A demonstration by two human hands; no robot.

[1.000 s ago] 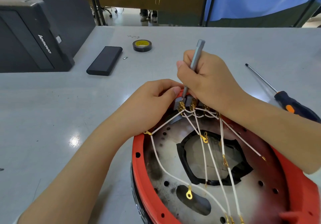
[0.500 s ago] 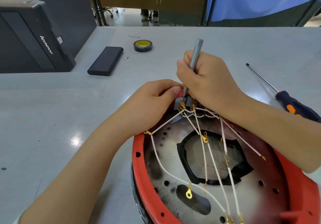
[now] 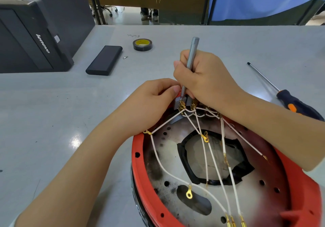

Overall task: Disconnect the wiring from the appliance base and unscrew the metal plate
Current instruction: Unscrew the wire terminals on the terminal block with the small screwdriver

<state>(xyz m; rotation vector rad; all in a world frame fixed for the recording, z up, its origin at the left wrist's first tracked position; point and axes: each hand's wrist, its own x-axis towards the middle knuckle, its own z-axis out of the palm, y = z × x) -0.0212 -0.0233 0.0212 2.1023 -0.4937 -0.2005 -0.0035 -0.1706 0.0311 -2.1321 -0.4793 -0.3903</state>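
Both hands at the far rim of the red appliance base (image 3: 140,177), near the front edge of the surface (image 3: 52,121). Left hand (image 3: 151,101) curled round the small grey terminal block (image 3: 177,103), thumb tip pressed beside the tool shaft, steadying it. Right hand (image 3: 205,79) wrapped in a fist round a slim grey screwdriver (image 3: 190,57), held nearly upright, tip down among the brass connectors (image 3: 182,106) on the block. White wires (image 3: 213,158) fanned from the block across the scorched metal plate (image 3: 175,172), several ending in loose brass ring lugs, others running out of view at the near edge.

Risks, as judgement only:
- Tip slipping off a small screw head or connector under downward pressure, then jabbing the left thumb resting just beside the shaft.
- Tilted shaft rounding out the screw, leaving the wiring harder to free.
- Pulling on a wire rather than its connector, snapping the thin lead or tearing off the crimp.
- Block jerking loose suddenly, dragging the taut wires and tipping the base, propped at an angle on the surface.
- Freed screw rolling off; one tiny loose bit (image 3: 125,57) already lying beside the black box (image 3: 103,60) towards the far left, near the tape roll (image 3: 142,44).
- Larger orange-and-black screwdriver (image 3: 290,101) lying close to the right forearm, easily knocked.
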